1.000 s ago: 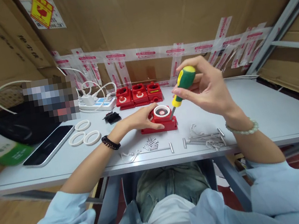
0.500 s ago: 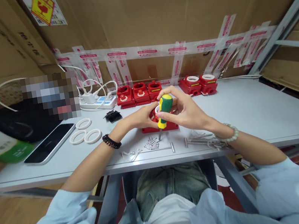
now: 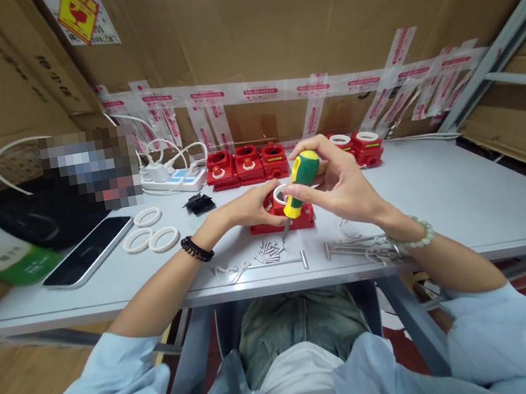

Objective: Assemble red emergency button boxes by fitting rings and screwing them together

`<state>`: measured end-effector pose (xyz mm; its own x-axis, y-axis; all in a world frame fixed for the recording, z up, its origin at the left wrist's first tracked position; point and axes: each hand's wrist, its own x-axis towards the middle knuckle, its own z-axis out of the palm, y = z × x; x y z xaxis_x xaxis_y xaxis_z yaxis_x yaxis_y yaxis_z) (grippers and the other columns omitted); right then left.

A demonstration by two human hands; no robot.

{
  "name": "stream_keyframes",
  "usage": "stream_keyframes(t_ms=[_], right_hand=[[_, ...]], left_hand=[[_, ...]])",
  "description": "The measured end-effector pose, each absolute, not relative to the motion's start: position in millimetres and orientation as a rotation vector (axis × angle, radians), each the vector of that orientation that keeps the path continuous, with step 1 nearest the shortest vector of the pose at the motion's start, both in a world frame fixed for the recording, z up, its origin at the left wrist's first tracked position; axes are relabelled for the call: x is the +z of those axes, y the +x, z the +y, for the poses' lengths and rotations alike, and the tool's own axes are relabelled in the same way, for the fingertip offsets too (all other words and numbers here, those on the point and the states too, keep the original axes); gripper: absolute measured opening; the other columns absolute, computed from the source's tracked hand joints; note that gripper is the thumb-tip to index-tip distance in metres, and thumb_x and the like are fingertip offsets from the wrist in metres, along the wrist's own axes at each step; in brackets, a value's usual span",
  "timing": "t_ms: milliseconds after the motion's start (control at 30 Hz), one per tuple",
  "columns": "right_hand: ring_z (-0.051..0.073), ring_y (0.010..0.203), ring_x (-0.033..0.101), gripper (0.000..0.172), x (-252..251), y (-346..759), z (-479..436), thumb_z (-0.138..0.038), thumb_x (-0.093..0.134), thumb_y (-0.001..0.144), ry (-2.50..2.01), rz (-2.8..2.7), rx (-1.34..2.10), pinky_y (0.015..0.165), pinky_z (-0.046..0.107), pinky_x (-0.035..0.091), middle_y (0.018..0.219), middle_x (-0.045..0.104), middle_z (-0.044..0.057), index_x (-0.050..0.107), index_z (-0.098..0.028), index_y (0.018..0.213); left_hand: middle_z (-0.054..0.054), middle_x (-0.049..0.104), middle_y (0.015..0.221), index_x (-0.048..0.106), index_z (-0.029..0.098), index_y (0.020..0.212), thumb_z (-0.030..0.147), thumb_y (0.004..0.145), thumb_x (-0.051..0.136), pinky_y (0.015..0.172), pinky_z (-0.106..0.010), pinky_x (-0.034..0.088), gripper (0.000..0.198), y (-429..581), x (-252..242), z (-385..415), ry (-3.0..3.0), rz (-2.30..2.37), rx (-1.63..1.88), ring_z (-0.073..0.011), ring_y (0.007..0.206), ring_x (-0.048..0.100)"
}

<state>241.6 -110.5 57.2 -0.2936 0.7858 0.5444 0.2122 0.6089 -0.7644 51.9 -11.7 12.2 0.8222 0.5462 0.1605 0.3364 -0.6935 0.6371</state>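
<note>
Clearly, one red box among six is in hand

At the centre of the frame we see a single red box (image 3: 303,219) lying on the tabletop (image 3: 434,195), with one white ring (image 3: 279,195) on its top. The left hand (image 3: 259,205) grips its left part, thumb on the near side and fingers over the far side. Just right of centre, the right hand (image 3: 342,187) holds one green-and-yellow screwdriver (image 3: 306,169), fingers closed round the handle. Its shaft slants down toward the silver screws (image 3: 267,251), one heap of well over ten, too jumbled for us to count; nor can we tell whether the tip touches one.

Below the heap we find one T-shaped rod (image 3: 279,263) with string, and right of it a tangle of more rods (image 3: 352,249), whose number we cannot make out. Behind the hands stand the other five: three red boxes (image 3: 248,167) in a row at upper centre, and two ringed red boxes (image 3: 367,152) to their right, one ring apiece.

Left of centre we count three loose white rings (image 3: 163,240), beside one phone (image 3: 88,253). A small pile of black pieces (image 3: 200,204) and one power strip (image 3: 184,181) lie above them. We count two bracelets, one on each wrist: black (image 3: 196,250) on the left, pale green (image 3: 418,235) on the right.
</note>
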Motion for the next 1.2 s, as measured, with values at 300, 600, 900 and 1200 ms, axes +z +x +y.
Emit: stream_keyframes(t_ms=[300,600,900,1200], right_hand=[[0.014,0.071,0.067,0.049,58.7,244.0,-109.5,-0.037,0.084,0.070,-0.798,-1.796,0.686,0.057,0.025,0.059,0.083,0.059,-0.003,0.053,-0.027,0.107],[0.015,0.072,0.067,0.051,62.7,248.8,-109.7,-0.041,0.084,0.068,-0.818,-1.751,0.712,0.056,0.025,0.061,0.082,0.056,-0.004,0.053,-0.028,0.106],[0.013,0.069,0.068,0.051,62.6,248.0,-106.2,-0.037,0.086,0.067,-0.815,-1.685,0.749,0.056,0.026,0.063,0.084,0.053,-0.004,0.054,-0.027,0.104],[0.016,0.070,0.069,0.052,61.1,249.3,-103.4,-0.042,0.085,0.067,-0.838,-1.667,0.708,0.056,0.028,0.065,0.082,0.054,-0.004,0.052,-0.029,0.105]], left_hand=[[-0.010,0.062,0.120,0.048,0.018,0.124,0.048,0.072,0.075,0.089,-0.040,0.048,0.066,49.2,11.4,-11.9,2.421,0.642,0.446,-0.0271,0.107,0.060],[-0.016,0.049,0.145,0.036,0.020,0.140,0.060,0.071,0.073,0.096,-0.038,0.046,0.088,28.8,26.4,-12.2,2.446,0.815,0.275,-0.0311,0.125,0.054],[-0.012,0.058,0.133,0.048,0.019,0.131,0.064,0.068,0.071,0.091,-0.033,0.044,0.081,13.3,33.1,-4.6,2.536,0.988,0.006,-0.0283,0.113,0.058],[-0.012,0.060,0.130,0.050,0.018,0.127,0.062,0.066,0.073,0.088,-0.033,0.045,0.079,16.7,30.2,-6.7,2.523,0.954,0.057,-0.0275,0.111,0.058]])
